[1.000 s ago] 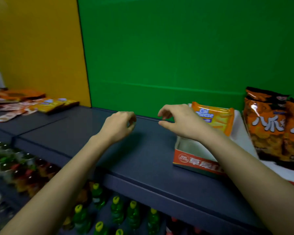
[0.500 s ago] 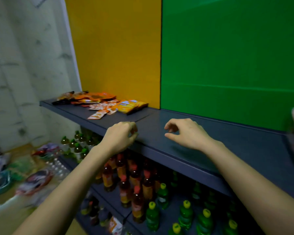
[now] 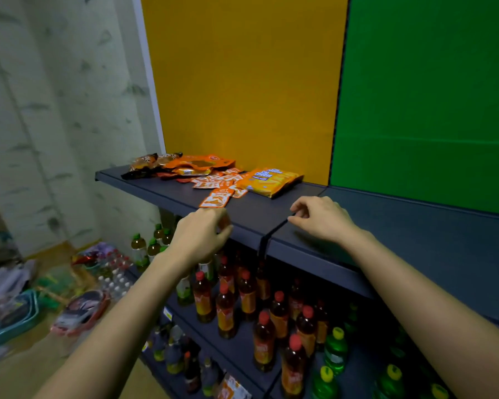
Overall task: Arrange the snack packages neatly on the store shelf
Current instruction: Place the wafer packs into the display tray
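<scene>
A loose pile of snack packages lies at the far left of the dark shelf [image 3: 271, 214]: yellow cheese cracker packs [image 3: 270, 180], several small orange sachets [image 3: 216, 184], a flat orange pouch [image 3: 199, 163] and brown chip bags [image 3: 147, 164]. My left hand [image 3: 200, 234] hovers at the shelf's front edge just below the nearest orange sachet [image 3: 215, 199], fingers curled, holding nothing. My right hand [image 3: 321, 217] hovers over the seam between two shelf boards, fingers loosely bent and empty.
Behind the shelf stand a yellow panel [image 3: 242, 82] and a green panel [image 3: 429, 96]. Lower shelves hold red-capped drink bottles [image 3: 225, 309] and green bottles [image 3: 334, 352]. Baskets and bags [image 3: 12, 312] lie on the floor at left.
The view has swung left, away from the box and chip bags at the right, bringing the snack pile closer. Both hands travelled left along the shelf, still empty.
</scene>
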